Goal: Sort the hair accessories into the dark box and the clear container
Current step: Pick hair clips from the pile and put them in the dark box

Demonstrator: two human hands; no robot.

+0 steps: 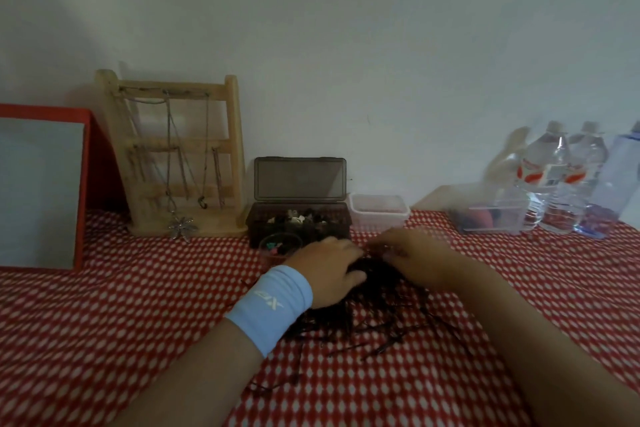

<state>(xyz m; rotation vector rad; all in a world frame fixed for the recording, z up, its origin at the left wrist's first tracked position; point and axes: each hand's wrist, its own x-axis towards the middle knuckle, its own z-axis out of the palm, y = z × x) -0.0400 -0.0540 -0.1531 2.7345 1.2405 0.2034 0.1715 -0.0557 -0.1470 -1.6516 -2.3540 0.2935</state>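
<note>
1 dark box (263, 230) open, accessories (299, 217) inside, clear container (379, 221) beside

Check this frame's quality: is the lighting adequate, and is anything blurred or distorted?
Head view: dim and underexposed throughout; the right hand and the bottles are smeared by motion blur; the dark pins merge into one mass; wide-angle bowing shows toward the edges.
</note>
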